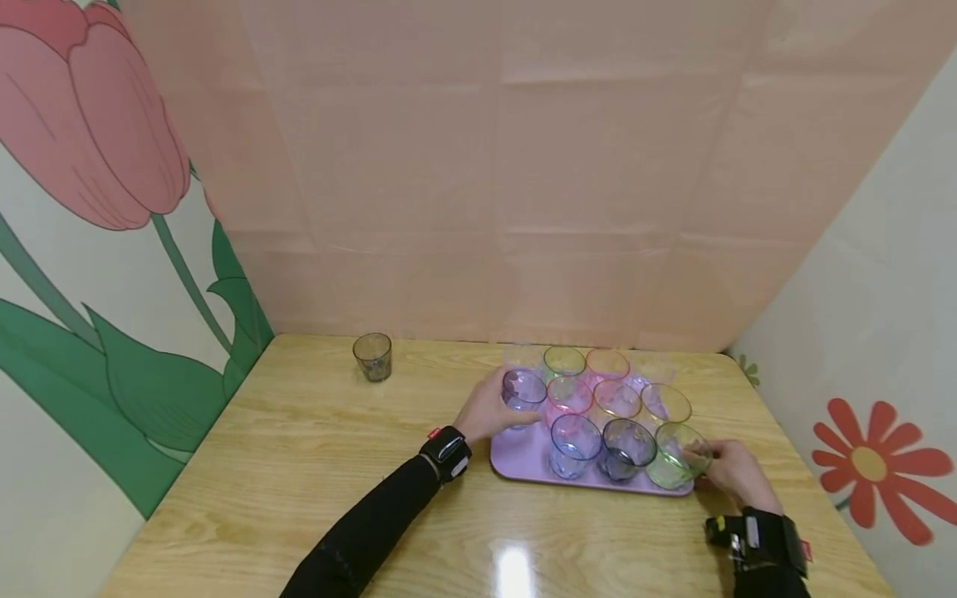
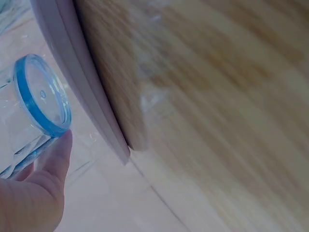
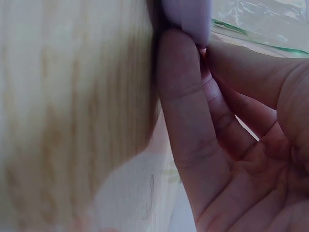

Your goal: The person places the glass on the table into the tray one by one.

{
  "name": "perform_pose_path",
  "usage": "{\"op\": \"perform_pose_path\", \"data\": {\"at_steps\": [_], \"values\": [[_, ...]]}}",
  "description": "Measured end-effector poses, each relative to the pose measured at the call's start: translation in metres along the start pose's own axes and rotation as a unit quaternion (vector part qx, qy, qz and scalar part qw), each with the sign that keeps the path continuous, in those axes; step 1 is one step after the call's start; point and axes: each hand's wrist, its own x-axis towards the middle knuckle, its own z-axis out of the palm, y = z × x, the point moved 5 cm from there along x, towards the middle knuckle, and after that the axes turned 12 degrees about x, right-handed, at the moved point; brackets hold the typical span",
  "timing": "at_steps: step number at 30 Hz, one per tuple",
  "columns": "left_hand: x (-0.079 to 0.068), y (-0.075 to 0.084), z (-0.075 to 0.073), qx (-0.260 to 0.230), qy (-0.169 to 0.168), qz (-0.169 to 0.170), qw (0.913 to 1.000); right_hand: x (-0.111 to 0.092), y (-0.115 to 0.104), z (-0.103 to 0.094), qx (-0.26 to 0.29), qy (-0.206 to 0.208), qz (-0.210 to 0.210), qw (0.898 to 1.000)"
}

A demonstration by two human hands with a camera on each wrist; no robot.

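My left hand (image 1: 486, 411) grips a bluish-purple clear glass (image 1: 525, 389) at the left of the lilac tray (image 1: 523, 457). In the left wrist view, the blue-based glass (image 2: 33, 96) is tilted by the camera angle, its base apart from the tray edge. My right hand (image 1: 742, 477) pinches the tray's near right corner. The right wrist view shows its index finger (image 3: 186, 92) against the underside of the tray edge (image 3: 190, 19), thumb at the rim. Just beside that hand stands a green glass (image 1: 673, 465). A blue glass (image 1: 572, 453) and a dark grey glass (image 1: 626, 455) stand along the tray's front.
Behind them on the tray stand several pink, yellow, green and clear glasses, including a pink-rimmed glass (image 1: 570, 397). A brown-grey glass (image 1: 374, 361) stands alone at the table's back left. The wooden table (image 1: 299, 465) meets a pinkish covering (image 1: 478, 208) at the back.
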Motion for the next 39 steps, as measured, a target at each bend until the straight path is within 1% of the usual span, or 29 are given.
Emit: {"op": "perform_pose_path", "data": {"at_steps": [2,5,8,11,12,15,18,25,28,33,39], "values": [[0.001,0.000,0.001,0.023,0.001,0.001,0.9997,0.000,0.001,0.000,0.001,-0.002,0.006,1.000],[0.002,-0.002,0.002,0.052,-0.001,-0.006,0.9986,0.001,0.002,0.000,0.002,-0.006,0.011,1.000],[0.001,-0.003,0.002,0.060,-0.009,-0.008,0.9981,0.001,0.001,0.000,-0.008,-0.001,-0.006,1.000],[0.001,-0.004,0.002,0.054,-0.012,-0.004,0.9984,0.001,0.000,0.000,-0.018,0.001,-0.021,1.000],[0.001,-0.005,0.002,0.051,-0.013,-0.002,0.9986,0.001,0.000,0.000,-0.016,0.003,-0.020,1.000],[0.002,-0.006,0.003,0.049,-0.013,0.005,0.9987,0.001,0.001,-0.001,-0.004,0.002,-0.006,1.000],[0.003,-0.009,0.004,0.058,-0.013,0.009,0.9982,0.001,0.003,-0.001,0.009,0.004,0.007,1.000],[0.003,-0.011,0.007,0.077,-0.020,-0.001,0.9969,0.000,0.001,0.000,-0.008,0.008,-0.026,1.000],[0.003,-0.012,0.008,0.082,-0.025,-0.006,0.9963,0.000,0.001,0.000,-0.004,0.004,-0.020,1.000],[0.004,-0.012,0.008,0.086,-0.028,-0.006,0.9959,0.001,0.002,0.000,0.004,-0.002,0.002,1.000],[0.003,-0.012,0.007,0.090,-0.030,-0.002,0.9955,0.001,0.002,0.000,-0.003,-0.003,0.007,1.000]]}}
